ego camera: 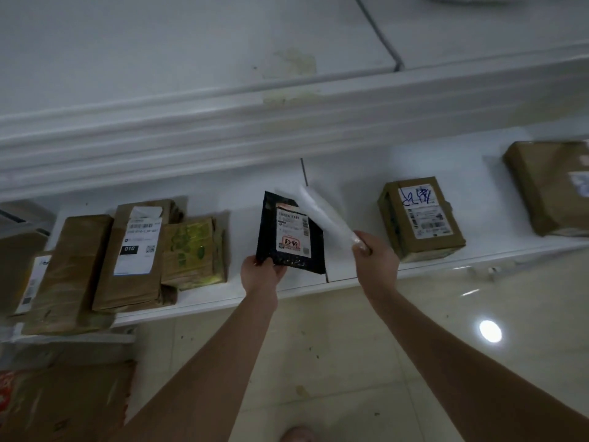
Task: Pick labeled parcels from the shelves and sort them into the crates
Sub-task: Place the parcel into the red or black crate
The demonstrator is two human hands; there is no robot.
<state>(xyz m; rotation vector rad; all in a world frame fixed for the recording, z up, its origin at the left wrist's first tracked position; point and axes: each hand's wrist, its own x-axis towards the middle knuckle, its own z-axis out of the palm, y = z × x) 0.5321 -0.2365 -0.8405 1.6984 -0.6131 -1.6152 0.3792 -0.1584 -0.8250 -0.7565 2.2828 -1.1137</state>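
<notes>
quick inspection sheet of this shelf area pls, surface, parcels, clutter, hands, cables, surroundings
surface: white shelf with parcels spread along it; stained upper shelf above
job's things: black parcel with a white label and white parcel, both in hand; box with blue writing to their right; no crate in view
clutter: brown paper parcels at left, one marked 010; larger brown box at far right
grippers: left hand grips the black parcel's lower corner; right hand has fingers curled round the white parcel's end
cables: nothing seen
surroundings: glossy tiled floor; cardboard box at lower left
</notes>
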